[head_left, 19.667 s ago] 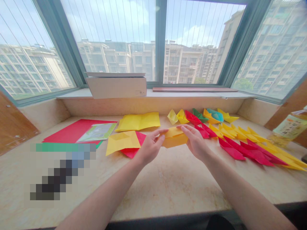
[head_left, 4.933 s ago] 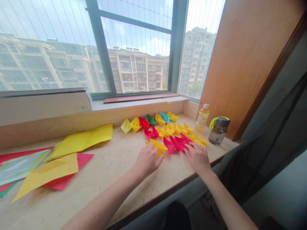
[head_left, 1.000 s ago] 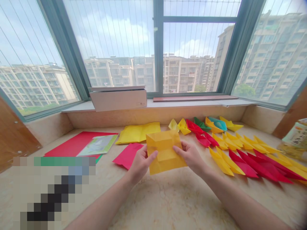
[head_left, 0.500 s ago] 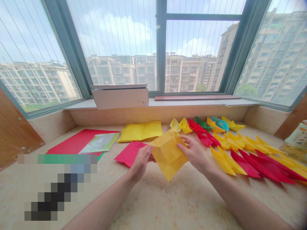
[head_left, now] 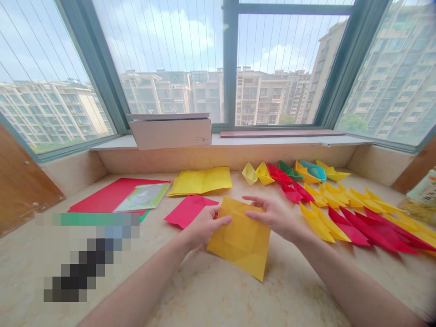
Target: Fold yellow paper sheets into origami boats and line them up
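Near the middle of the frame, the left hand (head_left: 206,225) clasps the upper left edge of a creased yellow sheet (head_left: 243,240), thumb in front and fingers partly hidden behind. The right hand (head_left: 275,215), apart from the left one, lays its thumb over the sheet's upper right part while its index finger extends above the edge; whether it pinches the paper cannot be told. The sheet is tilted, one corner pointing down towards the bottom of the frame, over the stone counter (head_left: 221,302).

Just left of the left hand is a pink sheet (head_left: 189,211), with folded yellow paper (head_left: 200,180) above it in the frame. At centre left, a clear packet (head_left: 143,197) overlaps red paper (head_left: 102,195), and a pixelated patch covers the area below. Across the right side stand rows of paper boats (head_left: 340,195) in yellow, red, green, orange and blue. A bottle (head_left: 422,197) is cut off by the right edge. Higher up, a white box (head_left: 172,134) and a flat reddish board (head_left: 282,134) rest on the window ledge (head_left: 114,142).
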`<state>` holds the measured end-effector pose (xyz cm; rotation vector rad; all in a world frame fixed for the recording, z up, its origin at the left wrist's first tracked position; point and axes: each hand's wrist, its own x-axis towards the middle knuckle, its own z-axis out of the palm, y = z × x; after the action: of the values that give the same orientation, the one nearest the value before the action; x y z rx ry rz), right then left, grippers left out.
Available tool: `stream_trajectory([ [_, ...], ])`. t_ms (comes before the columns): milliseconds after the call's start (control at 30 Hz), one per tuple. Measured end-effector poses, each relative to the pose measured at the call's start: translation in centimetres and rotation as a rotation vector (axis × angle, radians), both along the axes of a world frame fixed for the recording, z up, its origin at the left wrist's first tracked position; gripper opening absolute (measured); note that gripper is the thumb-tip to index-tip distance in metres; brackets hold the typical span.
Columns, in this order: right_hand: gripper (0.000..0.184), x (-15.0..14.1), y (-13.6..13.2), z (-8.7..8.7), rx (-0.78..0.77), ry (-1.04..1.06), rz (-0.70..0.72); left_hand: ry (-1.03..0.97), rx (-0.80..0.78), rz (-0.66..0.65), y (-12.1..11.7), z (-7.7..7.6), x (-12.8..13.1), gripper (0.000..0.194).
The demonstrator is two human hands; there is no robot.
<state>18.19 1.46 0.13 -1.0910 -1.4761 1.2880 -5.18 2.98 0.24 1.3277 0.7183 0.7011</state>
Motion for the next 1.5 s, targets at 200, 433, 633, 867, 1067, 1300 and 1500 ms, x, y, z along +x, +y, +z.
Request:
stream_trajectory([
  [200, 0.058, -0.2, -0.1, 0.6, 0.049, 0.175, 0.083, -0.172, 0.022, 0.272, 0.9, 0.2, 0.0, 0.043],
  [433, 0.038, -0.1, 0.5, -0.3, 0.052, 0.176, -0.013, -0.218, 0.021, 0.323, 0.7, 0.0, 0.2, 0.037],
  [633, 0.025, 0.4, 0.8, -0.5, 0.068, 0.189, -0.066, -0.237, 0.075, 0.353, 1.1, -0.2, -0.1, 0.032],
  [867, 0.02, 0.5, 0.6, -0.8, 0.132, 0.109, -0.154, -0.24, 0.085, 0.348, 1.0, 0.0, -0.2, 0.023],
  [1067, 0.023, 0.4, 0.6, -0.8, 0.234, 0.076, -0.157, -0.159, 0.19, 0.378, 1.0, -0.1, -0.1, 0.012],
  [1300, 0.035, 0.6, 0.8, -1.7, 0.407, -0.091, -0.206, -0.132, 0.233, 0.35, 0.6, 0.0, -0.4, 0.02],
  [1500, 0.028, 0.7, 0.7, -2.3, 0.483, -0.215, -0.194, -0.073, 0.249, 0.307, 0.3, 0.3, -0.3, 0.032],
])
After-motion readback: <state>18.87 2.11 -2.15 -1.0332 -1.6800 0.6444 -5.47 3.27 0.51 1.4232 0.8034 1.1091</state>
